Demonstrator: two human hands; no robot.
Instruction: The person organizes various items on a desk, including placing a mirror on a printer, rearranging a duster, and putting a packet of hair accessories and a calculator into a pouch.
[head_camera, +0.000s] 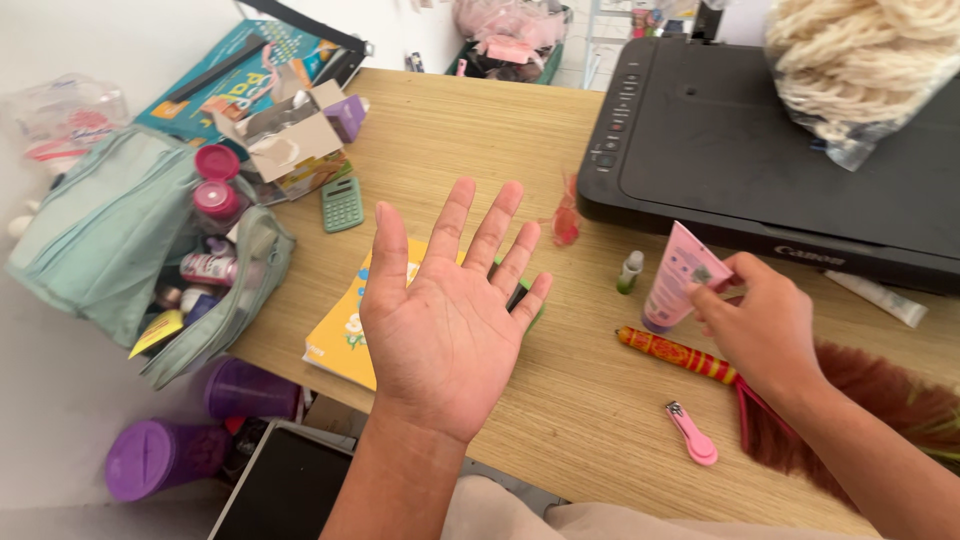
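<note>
At the far left a soft teal cloth bag (110, 230) sags open over the table (590, 420) edge, stuffed with small bottles, a pink-capped one (216, 190) on top. Below it, off the table, stand two glossy purple plastic jars (165, 455). Just right of the bag lie an open cardboard box (290, 140) and a small green calculator (342, 203). The table is pale wood-grain laminate.

The left hand (450, 320) is raised over the near middle of the table, palm up toward the camera, all fingers spread wide and holding nothing. Under it lies a flat yellow book (345, 335).

Right of it stand a small green-capped vial (630, 270) and a smooth pink tube (680, 275), upright on its cap. The right hand (765, 325) pinches the tube's upper end between thumb and fingertips, wrist angled in from the near right. Beside this hand lies a duster with a red patterned handle (675, 353) and brown feathers (880, 400); a pink nail clipper (690, 435) lies nearer. Behind, a matte black printer (760, 150) carries a clear bag of cream yarn (860, 70).
</note>
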